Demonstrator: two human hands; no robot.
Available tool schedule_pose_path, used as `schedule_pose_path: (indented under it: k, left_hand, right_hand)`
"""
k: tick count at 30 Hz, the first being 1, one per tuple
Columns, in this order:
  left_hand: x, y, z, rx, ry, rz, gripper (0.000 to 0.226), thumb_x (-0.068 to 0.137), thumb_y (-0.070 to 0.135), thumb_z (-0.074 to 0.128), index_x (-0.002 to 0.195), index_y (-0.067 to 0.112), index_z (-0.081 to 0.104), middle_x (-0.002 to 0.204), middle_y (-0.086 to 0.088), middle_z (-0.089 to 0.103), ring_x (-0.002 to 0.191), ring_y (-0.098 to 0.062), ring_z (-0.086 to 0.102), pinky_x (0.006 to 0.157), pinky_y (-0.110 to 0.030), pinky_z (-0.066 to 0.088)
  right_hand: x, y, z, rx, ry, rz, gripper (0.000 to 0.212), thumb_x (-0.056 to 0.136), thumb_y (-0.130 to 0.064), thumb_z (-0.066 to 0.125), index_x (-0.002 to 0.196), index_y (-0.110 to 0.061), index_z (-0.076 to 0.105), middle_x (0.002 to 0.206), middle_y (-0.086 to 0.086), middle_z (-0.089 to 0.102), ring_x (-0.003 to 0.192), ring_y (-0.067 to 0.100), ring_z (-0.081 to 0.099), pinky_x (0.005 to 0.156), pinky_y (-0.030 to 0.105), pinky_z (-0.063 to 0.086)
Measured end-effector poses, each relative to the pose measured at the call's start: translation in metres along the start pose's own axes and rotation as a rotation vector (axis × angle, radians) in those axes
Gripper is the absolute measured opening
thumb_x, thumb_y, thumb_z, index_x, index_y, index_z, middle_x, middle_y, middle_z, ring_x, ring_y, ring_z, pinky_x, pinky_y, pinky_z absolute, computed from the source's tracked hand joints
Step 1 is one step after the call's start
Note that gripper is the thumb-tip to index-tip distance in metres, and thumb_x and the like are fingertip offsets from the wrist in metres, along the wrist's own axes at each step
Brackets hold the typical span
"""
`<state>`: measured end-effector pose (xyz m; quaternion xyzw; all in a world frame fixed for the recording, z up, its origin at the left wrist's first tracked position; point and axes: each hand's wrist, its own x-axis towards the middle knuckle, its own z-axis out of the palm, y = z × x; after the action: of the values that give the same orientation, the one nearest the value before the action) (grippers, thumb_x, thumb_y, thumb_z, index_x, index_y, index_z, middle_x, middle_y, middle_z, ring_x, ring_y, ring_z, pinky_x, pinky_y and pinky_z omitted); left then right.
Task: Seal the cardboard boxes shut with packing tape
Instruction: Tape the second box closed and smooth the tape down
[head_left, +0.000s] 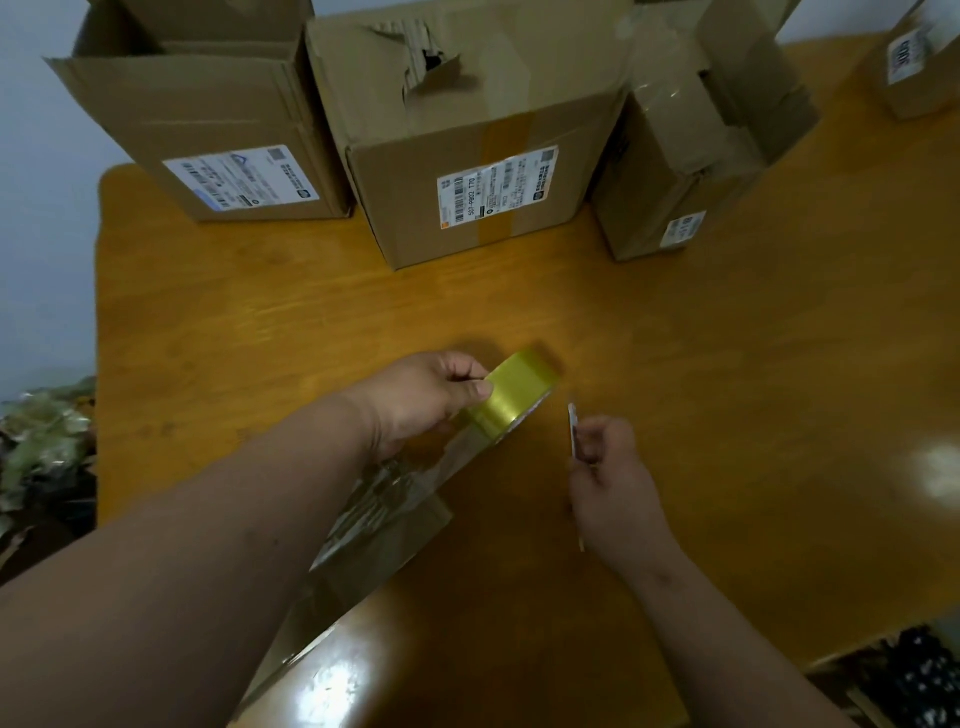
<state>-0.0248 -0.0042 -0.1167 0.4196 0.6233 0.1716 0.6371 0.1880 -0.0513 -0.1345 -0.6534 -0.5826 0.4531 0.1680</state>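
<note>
My left hand (426, 395) grips a yellowish roll of packing tape (511, 395) above the middle of the wooden table (727, 364). A long clear strip of tape (363, 525) runs from the roll back toward me, wrinkled partway along. My right hand (608, 467) pinches a small thin blade (573, 428), upright, just right of the roll and apart from it. Three cardboard boxes stand along the far side: a left box (218, 130) with open flaps, a middle box (467, 156) with a torn top, and a smaller right box (691, 156) with loose flaps.
A fourth box (914, 67) shows at the far right corner. The table's left edge drops off to pale floor, with crumpled material (41, 447) on the left. Dark patterned stuff (914, 675) lies off the near right edge.
</note>
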Motion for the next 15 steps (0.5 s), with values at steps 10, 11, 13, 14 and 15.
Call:
schedule_pose_path:
  k: [10,11,13,14,15]
  left_hand:
    - [0.002,-0.002,-0.001,-0.076,0.002,-0.003,0.012,0.097,0.019,0.059,0.086,0.022,0.062,0.08,0.006,0.055,0.086,-0.011,0.05,0.087,-0.037,0.046]
    - [0.002,-0.002,-0.001,-0.076,0.004,-0.004,0.012,0.097,0.019,0.059,0.086,0.022,0.062,0.078,0.007,0.055,0.084,-0.009,0.05,0.087,-0.036,0.046]
    - [0.002,-0.001,-0.001,-0.078,0.003,0.002,0.013,0.097,0.019,0.059,0.085,0.022,0.062,0.076,0.008,0.056,0.082,-0.009,0.051,0.086,-0.036,0.045]
    - [0.002,-0.002,-0.001,-0.08,0.002,0.004,0.013,0.097,0.019,0.059,0.085,0.022,0.062,0.078,0.007,0.057,0.084,-0.011,0.052,0.086,-0.036,0.045]
    - [0.003,-0.002,-0.001,-0.078,0.001,0.006,0.012,0.097,0.019,0.059,0.086,0.021,0.063,0.081,0.005,0.058,0.087,-0.012,0.052,0.085,-0.037,0.045]
  right_hand:
    - [-0.039,-0.079,-0.03,-0.422,-0.412,-0.259,0.022,0.1,-0.016,0.044,0.113,-0.031,0.053,0.077,-0.008,0.054,0.061,0.006,0.05,0.051,0.021,0.036]
    - [-0.036,-0.083,-0.028,-0.464,-0.406,-0.276,0.022,0.099,-0.014,0.044,0.113,-0.027,0.053,0.078,-0.008,0.053,0.065,0.007,0.05,0.055,0.027,0.041]
    - [-0.029,-0.09,-0.022,-0.533,-0.379,-0.308,0.023,0.096,-0.01,0.044,0.113,-0.023,0.053,0.084,-0.002,0.056,0.073,0.016,0.054,0.063,0.037,0.049]
    - [-0.026,-0.093,-0.019,-0.563,-0.372,-0.32,0.023,0.095,-0.009,0.045,0.112,-0.022,0.052,0.084,0.0,0.056,0.074,0.018,0.054,0.062,0.038,0.048]
    - [-0.022,-0.095,-0.016,-0.593,-0.373,-0.331,0.023,0.094,-0.007,0.045,0.11,-0.022,0.051,0.081,-0.001,0.053,0.072,0.019,0.052,0.057,0.036,0.044]
